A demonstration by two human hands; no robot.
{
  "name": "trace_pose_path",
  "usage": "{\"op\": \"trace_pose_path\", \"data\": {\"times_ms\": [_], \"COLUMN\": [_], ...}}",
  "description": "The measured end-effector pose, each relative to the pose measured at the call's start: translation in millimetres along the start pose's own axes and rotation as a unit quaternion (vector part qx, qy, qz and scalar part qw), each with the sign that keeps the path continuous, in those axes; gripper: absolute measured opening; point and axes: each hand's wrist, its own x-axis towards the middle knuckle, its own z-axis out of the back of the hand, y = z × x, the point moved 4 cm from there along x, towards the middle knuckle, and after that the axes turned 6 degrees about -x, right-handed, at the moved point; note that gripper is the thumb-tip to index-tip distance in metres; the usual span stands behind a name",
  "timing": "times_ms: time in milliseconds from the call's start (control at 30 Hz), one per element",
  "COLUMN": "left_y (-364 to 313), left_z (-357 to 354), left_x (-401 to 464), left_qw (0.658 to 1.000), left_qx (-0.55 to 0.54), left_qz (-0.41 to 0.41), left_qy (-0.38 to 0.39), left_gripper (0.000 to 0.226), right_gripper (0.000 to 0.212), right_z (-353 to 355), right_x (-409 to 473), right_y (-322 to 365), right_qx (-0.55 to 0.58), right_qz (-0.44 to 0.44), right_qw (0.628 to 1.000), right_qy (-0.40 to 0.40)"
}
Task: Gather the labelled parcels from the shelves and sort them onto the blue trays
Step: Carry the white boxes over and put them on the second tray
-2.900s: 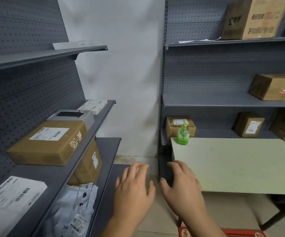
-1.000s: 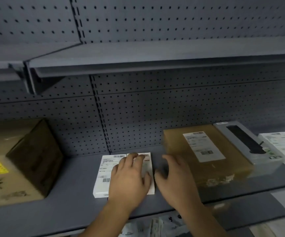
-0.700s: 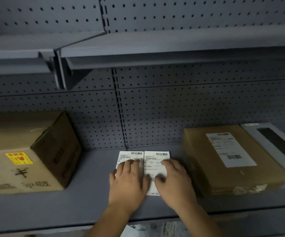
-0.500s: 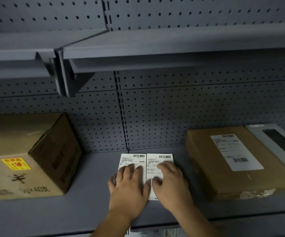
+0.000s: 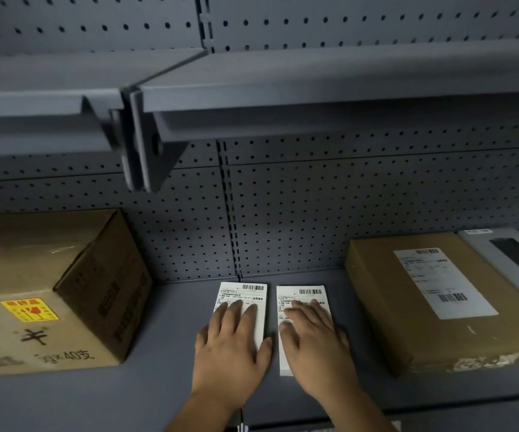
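Observation:
Two flat white labelled parcels lie side by side on the grey shelf (image 5: pixel 171 310), with a narrow gap between them. My left hand (image 5: pixel 231 347) rests flat on the left white parcel (image 5: pixel 242 294), fingers straight. My right hand (image 5: pixel 314 344) lies flat on the right white parcel (image 5: pixel 301 296), fingers spread. Only the barcode ends of both parcels show beyond my fingers. No blue tray is in view.
A large brown carton (image 5: pixel 49 291) with a yellow sticker stands at the left. A flat brown labelled box (image 5: pixel 432 300) lies at the right, with a grey-white box (image 5: pixel 513 260) beside it. An upper shelf (image 5: pixel 314 85) overhangs; a pegboard wall closes the back.
I turned from the aisle to this shelf and set both hands on the white parcels. In the last half second the two parcels have slid apart, opening a gap between them.

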Motion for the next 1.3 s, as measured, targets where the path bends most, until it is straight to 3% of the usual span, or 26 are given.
{"op": "trace_pose_path", "data": {"times_ms": [367,867,1300], "left_y": [-2,12,0], "left_z": [13,40,75], "left_x": [-2,-6,-37], "left_qw": [0.999,0.999,0.995], "left_qx": [-0.019,-0.043,-0.038], "left_qz": [0.011,0.002,0.059], "left_qy": [0.037,0.009,-0.064], "left_gripper": [0.081,0.079,0.075], "right_gripper": [0.072,0.067,0.069], "right_z": [8,25,42], "right_x": [-7,-9,-9], "right_y": [15,38,60], "right_qx": [-0.039,-0.040,-0.012], "right_qz": [-0.036,-0.039,0.044], "right_qw": [0.998,0.998,0.998], "right_qy": [0.015,-0.031,-0.032]}}
